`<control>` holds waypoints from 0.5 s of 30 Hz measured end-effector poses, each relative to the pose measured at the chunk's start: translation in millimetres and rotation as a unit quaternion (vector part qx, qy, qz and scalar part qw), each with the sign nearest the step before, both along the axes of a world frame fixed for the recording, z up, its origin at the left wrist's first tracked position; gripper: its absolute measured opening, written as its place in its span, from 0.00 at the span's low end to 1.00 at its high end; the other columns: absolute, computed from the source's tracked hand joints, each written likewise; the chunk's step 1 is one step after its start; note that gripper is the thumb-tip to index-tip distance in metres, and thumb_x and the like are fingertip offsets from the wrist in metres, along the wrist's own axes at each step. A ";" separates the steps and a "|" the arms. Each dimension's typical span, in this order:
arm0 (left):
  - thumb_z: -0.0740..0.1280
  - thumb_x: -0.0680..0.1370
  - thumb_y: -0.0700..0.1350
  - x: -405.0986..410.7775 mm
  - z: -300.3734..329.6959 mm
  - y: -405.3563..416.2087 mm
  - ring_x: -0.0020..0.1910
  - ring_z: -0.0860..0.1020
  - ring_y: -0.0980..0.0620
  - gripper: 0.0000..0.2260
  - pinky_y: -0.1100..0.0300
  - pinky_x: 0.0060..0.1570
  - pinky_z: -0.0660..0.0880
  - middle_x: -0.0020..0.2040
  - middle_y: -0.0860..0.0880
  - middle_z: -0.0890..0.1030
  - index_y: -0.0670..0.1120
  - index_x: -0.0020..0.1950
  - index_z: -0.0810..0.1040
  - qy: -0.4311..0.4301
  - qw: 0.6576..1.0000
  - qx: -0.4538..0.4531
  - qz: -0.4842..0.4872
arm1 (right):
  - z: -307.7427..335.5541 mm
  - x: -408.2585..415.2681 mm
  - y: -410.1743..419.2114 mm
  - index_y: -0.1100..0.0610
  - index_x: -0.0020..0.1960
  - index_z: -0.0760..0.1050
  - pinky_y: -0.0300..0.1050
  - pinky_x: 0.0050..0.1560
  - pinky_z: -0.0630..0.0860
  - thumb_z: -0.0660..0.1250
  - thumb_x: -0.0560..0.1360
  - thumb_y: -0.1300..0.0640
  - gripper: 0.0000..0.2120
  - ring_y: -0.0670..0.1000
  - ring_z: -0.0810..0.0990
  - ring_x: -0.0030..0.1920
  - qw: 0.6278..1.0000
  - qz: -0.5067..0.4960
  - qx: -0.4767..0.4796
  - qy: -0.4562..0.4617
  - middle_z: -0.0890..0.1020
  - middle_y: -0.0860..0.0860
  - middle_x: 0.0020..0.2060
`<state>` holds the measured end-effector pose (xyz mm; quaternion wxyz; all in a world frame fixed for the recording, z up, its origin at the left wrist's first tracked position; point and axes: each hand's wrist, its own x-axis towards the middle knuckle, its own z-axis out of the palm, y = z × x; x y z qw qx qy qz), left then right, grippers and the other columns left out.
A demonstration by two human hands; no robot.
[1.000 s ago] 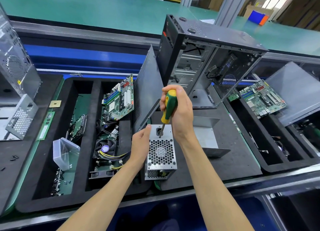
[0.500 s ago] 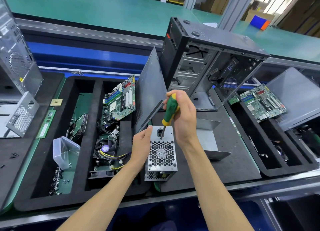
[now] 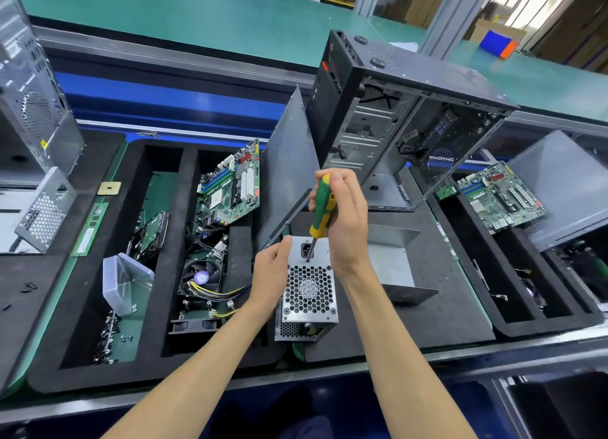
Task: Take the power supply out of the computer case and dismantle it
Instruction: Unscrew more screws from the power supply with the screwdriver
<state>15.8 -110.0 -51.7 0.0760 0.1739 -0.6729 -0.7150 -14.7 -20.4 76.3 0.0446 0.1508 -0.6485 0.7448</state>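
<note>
- While the left hand (image 3: 271, 271) braces the power supply (image 3: 307, 294) with relaxed fingers against its side, the right hand (image 3: 345, 218) grips a green-and-yellow screwdriver (image 3: 320, 210), tip down on the top face.
- Power supply stands on the bench's black mat (image 3: 437, 317), just before the open computer case (image 3: 404, 119).

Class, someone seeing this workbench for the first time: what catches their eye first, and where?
The green-and-yellow screwdriver, gripped in the right hand at centre, its tip on the silver power supply that the left hand steadies. Behind them stands the opened computer case.
</note>
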 end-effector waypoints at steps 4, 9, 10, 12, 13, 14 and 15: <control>0.61 0.84 0.51 -0.1 1.3 1.6 0.25 0.54 0.56 0.27 0.63 0.27 0.52 0.26 0.56 0.56 0.53 0.27 0.55 0.002 1.000 -0.007 -0.001 | 3.4 3.3 -5.2 0.56 0.54 0.78 0.42 0.40 0.73 0.53 0.85 0.53 0.16 0.49 0.75 0.37 1.000 0.028 -0.004 0.011 0.79 0.50 0.37; 0.62 0.84 0.50 -0.6 1.0 0.7 0.25 0.55 0.57 0.27 0.65 0.25 0.53 0.25 0.57 0.56 0.53 0.26 0.56 0.001 1.000 -0.007 0.002 | 2.7 6.1 -11.4 0.56 0.52 0.67 0.43 0.29 0.65 0.57 0.83 0.49 0.09 0.51 0.66 0.28 0.999 0.000 -0.037 0.014 0.72 0.52 0.28; 0.62 0.84 0.50 -0.7 0.7 0.5 0.25 0.55 0.57 0.27 0.66 0.25 0.52 0.25 0.57 0.56 0.53 0.27 0.56 0.001 1.000 -0.005 0.002 | 1.6 7.6 -11.6 0.55 0.52 0.66 0.42 0.30 0.65 0.60 0.82 0.49 0.09 0.51 0.66 0.28 0.999 0.002 -0.031 0.023 0.71 0.52 0.29; 0.62 0.84 0.50 -1.1 -0.3 -0.1 0.26 0.55 0.56 0.26 0.65 0.25 0.52 0.26 0.56 0.56 0.52 0.29 0.55 0.004 1.000 -0.007 0.003 | -0.5 9.9 -11.1 0.54 0.52 0.65 0.41 0.32 0.67 0.64 0.79 0.51 0.10 0.50 0.67 0.30 0.999 0.009 -0.020 0.032 0.71 0.52 0.30; 0.62 0.84 0.50 -1.4 -0.7 -0.4 0.26 0.55 0.56 0.26 0.64 0.26 0.52 0.26 0.55 0.56 0.51 0.29 0.55 0.005 1.000 -0.009 0.003 | -0.9 9.4 -10.2 0.54 0.51 0.65 0.41 0.32 0.68 0.65 0.78 0.51 0.10 0.50 0.68 0.30 0.999 0.011 -0.018 0.031 0.72 0.51 0.31; 0.62 0.84 0.50 -1.4 -0.8 -0.6 0.26 0.55 0.56 0.26 0.64 0.26 0.52 0.26 0.55 0.56 0.51 0.29 0.55 0.004 1.000 -0.009 0.004 | -0.8 7.4 -8.4 0.55 0.49 0.66 0.42 0.32 0.69 0.65 0.78 0.51 0.10 0.51 0.69 0.31 0.999 0.010 -0.015 0.030 0.73 0.51 0.32; 0.62 0.84 0.50 -1.0 -1.0 -0.8 0.26 0.55 0.56 0.25 0.64 0.26 0.52 0.26 0.55 0.56 0.50 0.30 0.55 0.002 1.000 -0.010 0.004 | -0.6 4.6 -6.2 0.55 0.48 0.68 0.42 0.33 0.70 0.65 0.77 0.51 0.09 0.51 0.70 0.31 1.000 0.007 -0.010 0.028 0.73 0.51 0.33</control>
